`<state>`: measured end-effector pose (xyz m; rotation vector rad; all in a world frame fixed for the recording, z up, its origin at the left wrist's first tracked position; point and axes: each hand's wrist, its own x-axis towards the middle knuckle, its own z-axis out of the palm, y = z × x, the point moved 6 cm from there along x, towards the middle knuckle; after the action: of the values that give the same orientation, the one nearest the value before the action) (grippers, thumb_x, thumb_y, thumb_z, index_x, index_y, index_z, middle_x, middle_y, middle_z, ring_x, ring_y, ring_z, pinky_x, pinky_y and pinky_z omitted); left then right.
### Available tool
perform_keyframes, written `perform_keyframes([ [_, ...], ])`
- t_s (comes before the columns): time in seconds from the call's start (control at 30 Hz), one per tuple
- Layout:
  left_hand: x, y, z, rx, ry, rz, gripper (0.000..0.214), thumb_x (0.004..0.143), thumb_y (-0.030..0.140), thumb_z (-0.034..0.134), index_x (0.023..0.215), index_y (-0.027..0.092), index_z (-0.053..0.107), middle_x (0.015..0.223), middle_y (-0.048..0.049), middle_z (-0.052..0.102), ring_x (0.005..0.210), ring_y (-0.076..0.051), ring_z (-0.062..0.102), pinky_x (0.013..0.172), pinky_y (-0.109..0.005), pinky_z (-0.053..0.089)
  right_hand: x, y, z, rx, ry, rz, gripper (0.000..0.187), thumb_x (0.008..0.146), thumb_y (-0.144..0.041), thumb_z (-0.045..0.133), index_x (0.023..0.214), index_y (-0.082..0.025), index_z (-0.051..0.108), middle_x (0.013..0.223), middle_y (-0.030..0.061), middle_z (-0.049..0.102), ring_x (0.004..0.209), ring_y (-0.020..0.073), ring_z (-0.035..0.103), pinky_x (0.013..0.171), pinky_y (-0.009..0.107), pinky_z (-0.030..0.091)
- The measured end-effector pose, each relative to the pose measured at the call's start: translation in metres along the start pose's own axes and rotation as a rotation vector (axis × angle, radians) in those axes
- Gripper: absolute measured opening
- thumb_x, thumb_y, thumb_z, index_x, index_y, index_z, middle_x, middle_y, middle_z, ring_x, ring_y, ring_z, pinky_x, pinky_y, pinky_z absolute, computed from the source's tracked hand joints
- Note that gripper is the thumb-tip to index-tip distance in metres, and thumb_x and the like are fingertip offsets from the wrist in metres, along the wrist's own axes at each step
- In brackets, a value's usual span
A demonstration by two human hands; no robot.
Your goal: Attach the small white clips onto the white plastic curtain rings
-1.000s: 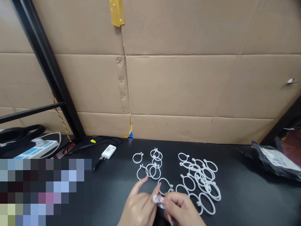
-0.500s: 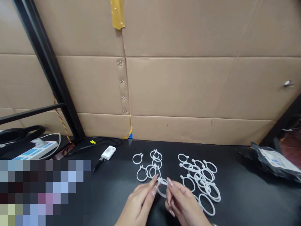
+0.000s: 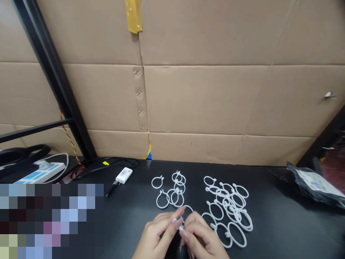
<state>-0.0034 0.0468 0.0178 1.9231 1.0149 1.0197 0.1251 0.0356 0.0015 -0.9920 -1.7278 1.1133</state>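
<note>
Both my hands are together near the front of the black table, pinching one white plastic ring (image 3: 189, 207). My left hand (image 3: 161, 230) is closed, its thumb and index finger on the ring's clasp end. The bent fingers of my right hand (image 3: 201, 235) press on the same end from the right. The ring's loop shows only as an arc behind the fingers; most of it is hidden. Just beyond my left hand lies a small group of white rings with upright tabs (image 3: 162, 199). To the right of my right hand lies a larger, overlapping pile of rings (image 3: 237, 233).
A white charger (image 3: 124, 175) with a black plug lies at the left, near black cables and a power strip (image 3: 44, 173). A black plastic bag (image 3: 315, 185) with a label lies at the right. A cardboard wall (image 3: 202, 100) rises behind the table (image 3: 129, 216).
The ring has turned, so its clasp end now lies toward me between my fingers. My right hand has moved left and down against my left, uncovering more rings of the right pile.
</note>
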Motion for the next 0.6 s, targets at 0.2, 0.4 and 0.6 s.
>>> perform_keyframes([
  [0.2,-0.002,0.01,-0.007,0.063,0.085,0.18,0.032,0.095,0.027,0.043,0.091,0.021,0.075,0.112,-0.0088,0.07,0.103,-0.022,0.067,0.089,-0.031,0.053,0.0,0.004,-0.003,0.013,0.078,-0.023,0.022,0.081,-0.042,0.062,0.079,-0.021,0.058,0.08,0.0005,0.045,0.067,0.0151,0.048,0.063,0.029,0.041],
  [0.4,-0.006,0.018,-0.012,0.197,0.147,0.369,0.033,0.094,0.017,0.047,0.122,0.027,0.06,0.118,-0.0064,0.067,0.109,-0.02,0.064,0.093,-0.034,0.05,0.002,0.019,-0.007,0.192,0.112,0.087,0.041,0.073,-0.036,0.073,0.102,-0.024,0.047,0.086,-0.0012,0.049,0.065,0.0127,0.048,0.063,0.027,0.042],
  [0.6,-0.008,0.022,-0.005,0.273,0.081,0.553,0.038,0.094,0.014,0.047,0.129,0.026,0.053,0.12,-0.0074,0.065,0.111,-0.021,0.061,0.094,-0.034,0.05,0.006,0.01,0.004,0.366,-0.147,0.17,0.04,0.073,-0.034,0.074,0.106,-0.022,0.056,0.1,0.0042,0.059,0.082,0.0168,0.056,0.077,0.031,0.044],
])
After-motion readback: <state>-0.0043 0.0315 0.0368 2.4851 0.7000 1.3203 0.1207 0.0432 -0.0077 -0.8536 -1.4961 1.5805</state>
